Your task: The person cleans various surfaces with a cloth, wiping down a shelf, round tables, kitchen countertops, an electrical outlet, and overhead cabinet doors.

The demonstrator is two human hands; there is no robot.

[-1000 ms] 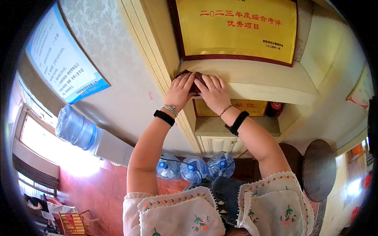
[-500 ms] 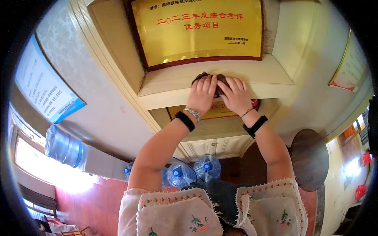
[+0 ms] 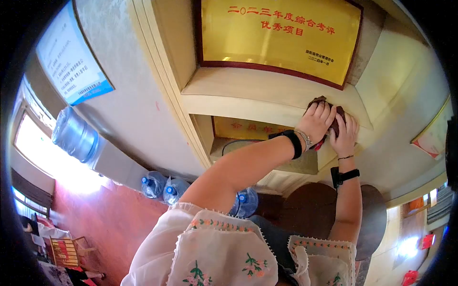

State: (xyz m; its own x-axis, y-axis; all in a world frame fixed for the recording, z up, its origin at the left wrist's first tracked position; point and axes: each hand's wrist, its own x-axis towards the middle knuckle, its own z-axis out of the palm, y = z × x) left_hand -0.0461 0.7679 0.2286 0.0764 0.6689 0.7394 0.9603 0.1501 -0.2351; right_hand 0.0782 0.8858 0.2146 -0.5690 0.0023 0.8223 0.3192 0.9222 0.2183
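Note:
A dark brown cloth (image 3: 339, 123) is bunched at the front edge of a cream shelf (image 3: 248, 88), near its right end. My left hand (image 3: 317, 123) presses on the cloth with its fingers curled over it. Close beside it, my right hand (image 3: 345, 135) grips the cloth's right side, fingers pointing up. Part of the cloth is hidden under both hands. Behind them on the shelf stands a gold plaque (image 3: 279, 43) with red lettering and a dark red frame.
Below the shelf, a second gold plaque (image 3: 245, 127) sits in a lower niche. A dark round-topped wooden piece (image 3: 305, 207) stands beneath my arms. Several water bottles (image 3: 172, 189) stand on the red floor, left of a water dispenser's bottle (image 3: 76, 136) lies a bright window (image 3: 40, 148).
Both hands and the cloth have moved right along the shelf edge, from its middle to near its right end. The view has turned and tilted with them.

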